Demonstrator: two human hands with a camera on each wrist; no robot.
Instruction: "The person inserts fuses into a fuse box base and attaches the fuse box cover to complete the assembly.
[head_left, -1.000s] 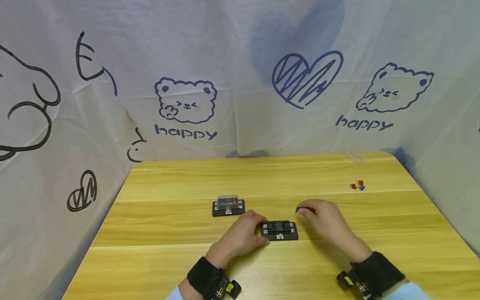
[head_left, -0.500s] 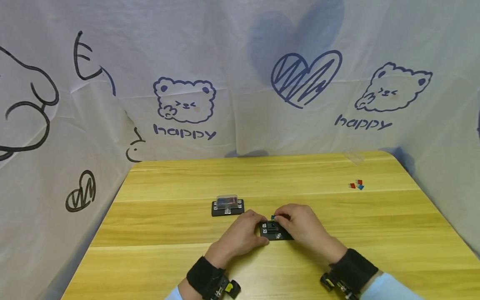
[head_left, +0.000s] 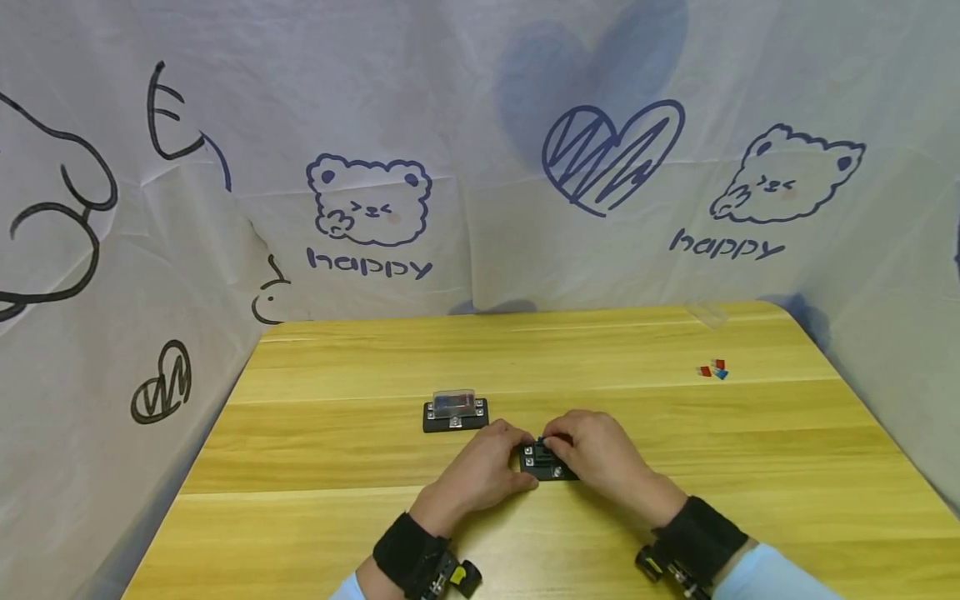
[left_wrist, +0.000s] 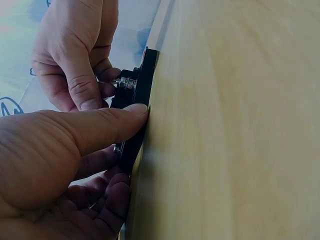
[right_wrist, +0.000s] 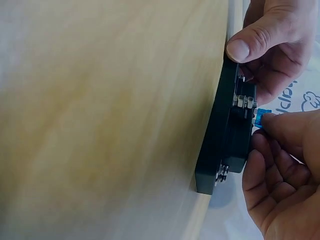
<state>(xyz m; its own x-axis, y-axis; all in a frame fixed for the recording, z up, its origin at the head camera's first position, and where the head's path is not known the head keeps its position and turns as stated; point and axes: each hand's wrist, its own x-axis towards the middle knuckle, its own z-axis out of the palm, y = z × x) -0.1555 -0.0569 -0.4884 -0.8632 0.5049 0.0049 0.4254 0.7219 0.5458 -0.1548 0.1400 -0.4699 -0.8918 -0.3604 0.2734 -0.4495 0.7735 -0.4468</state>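
Black fuse block (head_left: 546,461) flat on the wooden table (head_left: 315,467), near the front edge and about mid-width, boxed in from both sides by two hands. Left hand (head_left: 480,467) curled round the block's left end, thumb (left_wrist: 107,125) pressed against the near edge at table level, fingers wrapped over the far side; a bracing hold, not a lift. Right hand (head_left: 600,457) over the top of the block, fingertips (right_wrist: 280,125) pinching a small blue blade fuse (right_wrist: 262,116) just at the upper face, beside the metal screw terminals (right_wrist: 242,101); whether already seated in a slot, impossible to tell. Fuse probably very light, stiff and smooth, so easily dropped or tipped; best taken by the coloured plastic head between thumb and forefinger, blades left free and kept square to the slot. Block looks rigid, light enough to slide on the smooth wood, hence best steadied by its ends. Farther back and to the left, a second fuse block with a clear cover (head_left: 455,412). Well off to the far right, a little cluster of spare red and blue fuses (head_left: 713,370). Printed white cloth backdrop (head_left: 480,167) around the table.
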